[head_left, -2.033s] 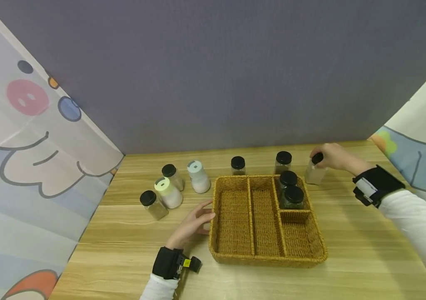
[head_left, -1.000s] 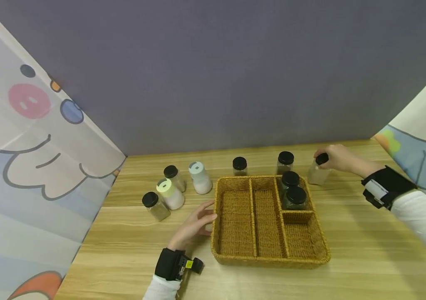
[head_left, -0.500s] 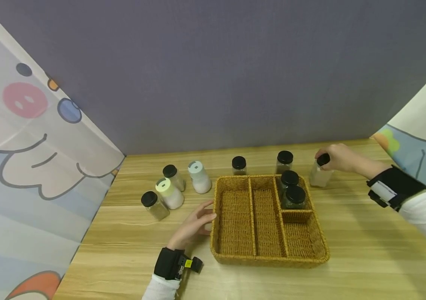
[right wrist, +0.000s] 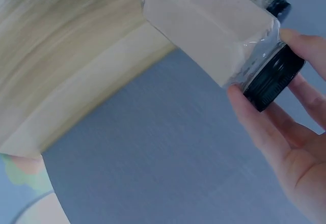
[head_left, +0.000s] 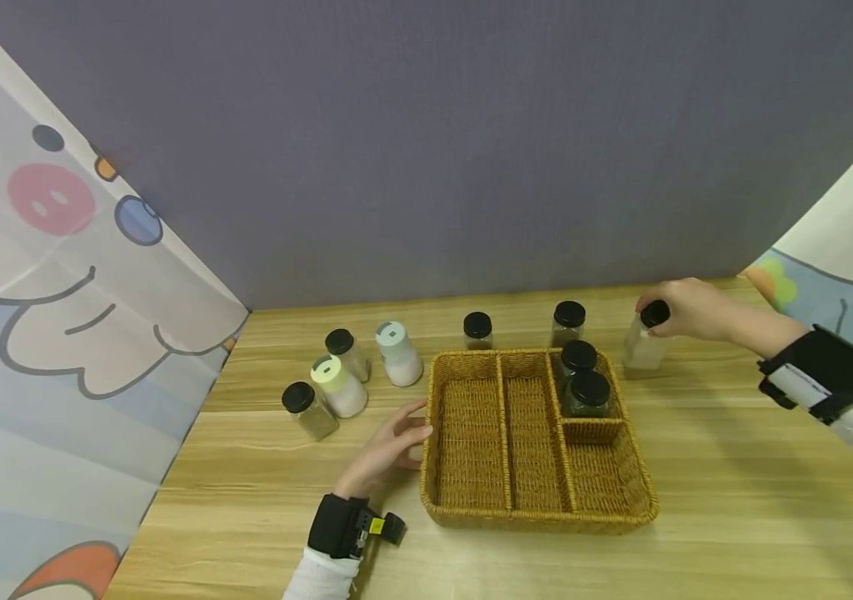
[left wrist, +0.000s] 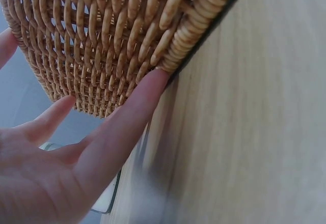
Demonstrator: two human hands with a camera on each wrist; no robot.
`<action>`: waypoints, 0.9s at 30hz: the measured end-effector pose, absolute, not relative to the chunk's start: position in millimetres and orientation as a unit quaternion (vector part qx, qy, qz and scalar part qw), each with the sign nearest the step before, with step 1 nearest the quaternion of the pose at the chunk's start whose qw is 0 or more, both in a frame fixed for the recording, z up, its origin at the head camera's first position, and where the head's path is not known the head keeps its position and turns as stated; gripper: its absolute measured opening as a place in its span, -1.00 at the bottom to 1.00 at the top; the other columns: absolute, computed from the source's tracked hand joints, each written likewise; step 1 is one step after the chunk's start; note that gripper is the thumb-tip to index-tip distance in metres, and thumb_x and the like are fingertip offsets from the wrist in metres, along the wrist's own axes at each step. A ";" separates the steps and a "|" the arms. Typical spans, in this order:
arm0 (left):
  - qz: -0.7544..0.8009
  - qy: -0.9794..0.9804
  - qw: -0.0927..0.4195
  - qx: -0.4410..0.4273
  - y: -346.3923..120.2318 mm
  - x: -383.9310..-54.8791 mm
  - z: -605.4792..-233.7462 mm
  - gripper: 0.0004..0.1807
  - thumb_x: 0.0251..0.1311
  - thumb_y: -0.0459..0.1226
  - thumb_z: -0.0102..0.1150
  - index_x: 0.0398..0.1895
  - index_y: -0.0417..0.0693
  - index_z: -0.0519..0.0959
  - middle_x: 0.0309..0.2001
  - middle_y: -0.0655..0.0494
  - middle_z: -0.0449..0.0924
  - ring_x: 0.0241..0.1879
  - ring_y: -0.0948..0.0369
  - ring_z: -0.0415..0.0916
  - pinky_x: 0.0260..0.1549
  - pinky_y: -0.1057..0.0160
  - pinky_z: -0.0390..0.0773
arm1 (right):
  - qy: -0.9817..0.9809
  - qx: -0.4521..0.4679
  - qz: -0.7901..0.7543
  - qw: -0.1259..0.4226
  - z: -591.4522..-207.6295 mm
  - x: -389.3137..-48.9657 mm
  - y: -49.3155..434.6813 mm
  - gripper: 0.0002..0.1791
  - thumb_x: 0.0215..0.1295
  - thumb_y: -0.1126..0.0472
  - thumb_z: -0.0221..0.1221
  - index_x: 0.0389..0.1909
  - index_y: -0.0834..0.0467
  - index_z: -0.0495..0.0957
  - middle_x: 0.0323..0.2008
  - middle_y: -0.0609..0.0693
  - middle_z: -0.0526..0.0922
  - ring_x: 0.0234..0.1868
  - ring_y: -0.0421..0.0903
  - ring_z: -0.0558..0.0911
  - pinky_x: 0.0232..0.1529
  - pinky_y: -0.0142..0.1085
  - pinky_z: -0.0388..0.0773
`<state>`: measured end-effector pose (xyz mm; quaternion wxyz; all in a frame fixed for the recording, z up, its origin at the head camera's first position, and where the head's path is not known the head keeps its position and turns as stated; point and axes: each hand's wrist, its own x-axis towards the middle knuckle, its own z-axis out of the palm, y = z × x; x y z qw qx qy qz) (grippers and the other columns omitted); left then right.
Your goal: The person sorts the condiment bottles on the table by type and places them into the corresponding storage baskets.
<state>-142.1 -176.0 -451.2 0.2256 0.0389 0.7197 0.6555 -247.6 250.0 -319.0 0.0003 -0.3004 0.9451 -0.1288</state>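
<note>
My right hand (head_left: 692,310) pinches a clear jar (right wrist: 204,25) of pale powder by its black lid (right wrist: 273,76), thumb and fingers on either side of the neck. The jar stands upright just right of the back right corner of a divided wicker basket (head_left: 501,517). My left hand (head_left: 383,450) lies at the basket's left wall, its fingers fairly straight. In the left wrist view, one fingertip (left wrist: 155,79) touches the woven wall close to the table. Two black-lidded jars (head_left: 588,398) sit in the basket's back right compartment.
Behind the basket stand two more black-lidded jars (head_left: 567,321). To its left are a blue-topped shaker (head_left: 400,354), a yellow-topped shaker (head_left: 340,386) and two black-lidded jars (head_left: 310,411). A grey wall (head_left: 471,167) borders the wooden table's back edge (head_left: 306,310).
My right hand and the jar of pale powder have shifted slightly to the right, away from the basket. The left hand keeps its place at the basket wall.
</note>
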 end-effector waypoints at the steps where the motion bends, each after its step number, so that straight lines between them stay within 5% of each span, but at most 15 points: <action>1: 0.656 0.720 0.225 0.039 -176.0 -142.1 -451.2 -0.31 0.17 -0.12 0.05 0.33 0.00 0.03 0.21 -0.28 0.14 0.10 -0.11 0.27 -0.25 0.05 0.56 | 0.946 -0.300 -0.125 0.000 -317.1 -246.0 249.9 -0.69 -0.13 0.32 0.32 -0.30 0.33 0.55 -0.33 0.13 0.58 -0.44 -0.09 0.49 -0.56 -0.33 0.32; 18: 0.651 0.725 0.222 0.040 -175.5 -142.4 -453.8 -0.30 0.16 -0.10 0.06 0.33 -0.01 0.03 0.21 -0.30 0.13 0.10 -0.13 0.25 -0.26 0.05 0.56 | 0.941 -0.319 -0.116 0.004 -288.2 -211.9 240.0 -0.69 -0.19 0.28 0.35 -0.32 0.21 0.57 -0.35 -0.02 0.60 -0.46 -0.23 0.46 -0.58 -0.42 0.35; 27: 0.653 0.723 0.223 0.039 -176.1 -142.0 -453.2 -0.30 0.15 -0.10 0.06 0.33 0.01 0.03 0.21 -0.28 0.13 0.11 -0.13 0.24 -0.26 0.05 0.56 | 0.929 -0.352 -0.103 -0.055 -280.4 -197.1 236.3 -0.67 -0.28 0.24 0.40 -0.38 0.12 0.58 -0.39 -0.12 0.59 -0.51 -0.27 0.46 -0.61 -0.45 0.36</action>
